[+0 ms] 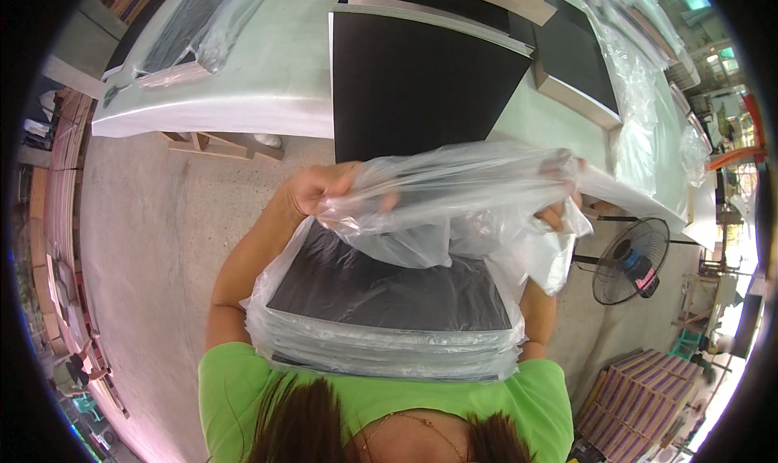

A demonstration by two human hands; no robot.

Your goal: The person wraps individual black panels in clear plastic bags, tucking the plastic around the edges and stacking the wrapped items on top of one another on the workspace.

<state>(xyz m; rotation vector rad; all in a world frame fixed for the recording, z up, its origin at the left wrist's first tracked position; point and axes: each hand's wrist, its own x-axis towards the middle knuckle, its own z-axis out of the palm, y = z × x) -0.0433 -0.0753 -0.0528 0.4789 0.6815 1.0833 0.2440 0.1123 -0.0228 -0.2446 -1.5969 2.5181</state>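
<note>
Both of my hands hold the gathered mouth of a clear plastic bag, pulled wide between them. My left hand is closed on its left end, fingers wrapped in the film. At the opposite end my right hand grips the bag too, partly covered by crumpled plastic. Inside the bag lies a stack of black flat boards with pale edges, close against my chest between my forearms. What supports the stack from below is hidden. Just beyond my hands stands a large black panel stack at the table edge.
A pale covered table spans the far side. On it are a plastic-wrapped panel at left, a black-topped board stack and loose clear plastic at right. A fan stands right, with a striped stack on the floor.
</note>
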